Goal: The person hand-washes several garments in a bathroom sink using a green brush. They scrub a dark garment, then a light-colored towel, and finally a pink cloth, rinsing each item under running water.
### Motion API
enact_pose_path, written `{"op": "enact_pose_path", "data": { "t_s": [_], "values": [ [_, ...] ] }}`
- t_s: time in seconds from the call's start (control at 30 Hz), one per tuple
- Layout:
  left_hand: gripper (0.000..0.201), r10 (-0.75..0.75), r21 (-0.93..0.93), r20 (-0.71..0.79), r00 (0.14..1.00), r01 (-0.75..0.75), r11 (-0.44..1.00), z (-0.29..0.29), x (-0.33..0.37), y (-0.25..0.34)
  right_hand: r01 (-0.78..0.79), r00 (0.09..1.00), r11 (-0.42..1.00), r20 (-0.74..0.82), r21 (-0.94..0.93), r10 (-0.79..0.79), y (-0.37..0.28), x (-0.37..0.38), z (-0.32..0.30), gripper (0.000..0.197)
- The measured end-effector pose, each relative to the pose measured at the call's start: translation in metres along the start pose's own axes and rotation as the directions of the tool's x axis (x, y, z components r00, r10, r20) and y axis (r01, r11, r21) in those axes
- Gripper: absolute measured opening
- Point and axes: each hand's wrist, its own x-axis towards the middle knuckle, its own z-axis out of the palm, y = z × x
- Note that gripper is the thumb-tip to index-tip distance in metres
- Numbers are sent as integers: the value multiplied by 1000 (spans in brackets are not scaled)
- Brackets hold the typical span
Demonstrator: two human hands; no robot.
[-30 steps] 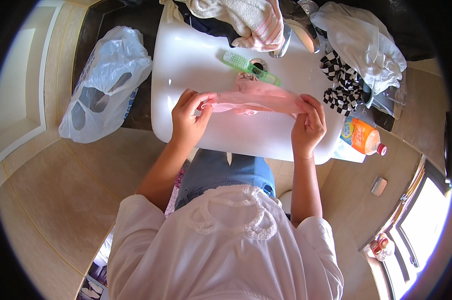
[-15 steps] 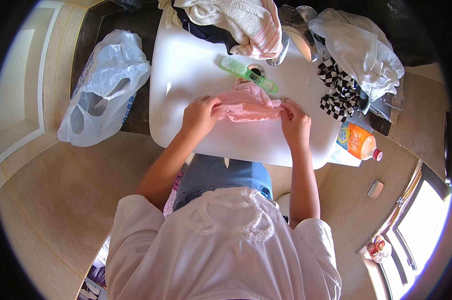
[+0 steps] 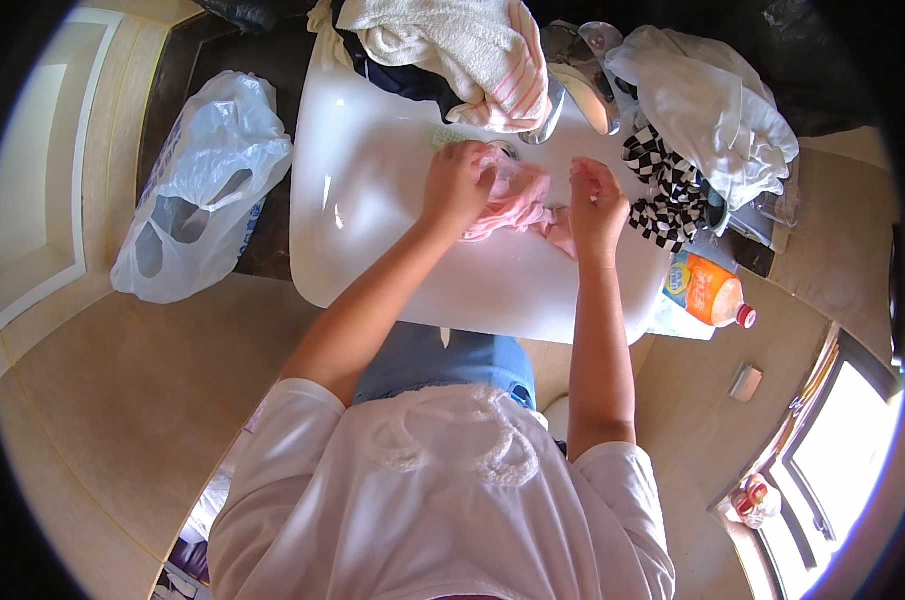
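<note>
A wet-looking pink cloth (image 3: 513, 205) lies bunched in the white sink (image 3: 393, 270). My left hand (image 3: 459, 185) is closed on the cloth's upper left part. To the right, my right hand (image 3: 600, 210) has its fingers curled, with one end of the cloth against its thumb side. Whether those fingers pinch any fabric cannot be made out. Beyond my left hand shows the bristled head of a green scrub brush (image 3: 453, 136); the rest of the brush is hidden. The drain is partly covered by the cloth.
A cream towel (image 3: 453, 50) hangs over the sink's far edge beside the metal faucet (image 3: 583, 85). At the right are white fabric (image 3: 713, 105), black-and-white checked cloth (image 3: 663, 195) and an orange bottle (image 3: 713, 290). A plastic bag (image 3: 208, 190) stands at the left.
Both hands have moved farther into the sink. The pink cloth, stretched flat between them before, is now bunched, and my left hand covers most of the brush.
</note>
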Motion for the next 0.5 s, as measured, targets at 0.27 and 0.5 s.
{"op": "enact_pose_path", "data": {
  "t_s": [0.27, 0.5],
  "values": [
    [20, -27, -425, -128, 991, -30, 905, -14, 4, 36, -15, 993, 898, -95, 439, 63, -47, 20, -2, 22],
    [42, -328, -673, 39, 944, 267, 689, -28, 26, 53, -86, 987, 806, -60, 585, 149, -65, 26, -5, 28]
  ]
}}
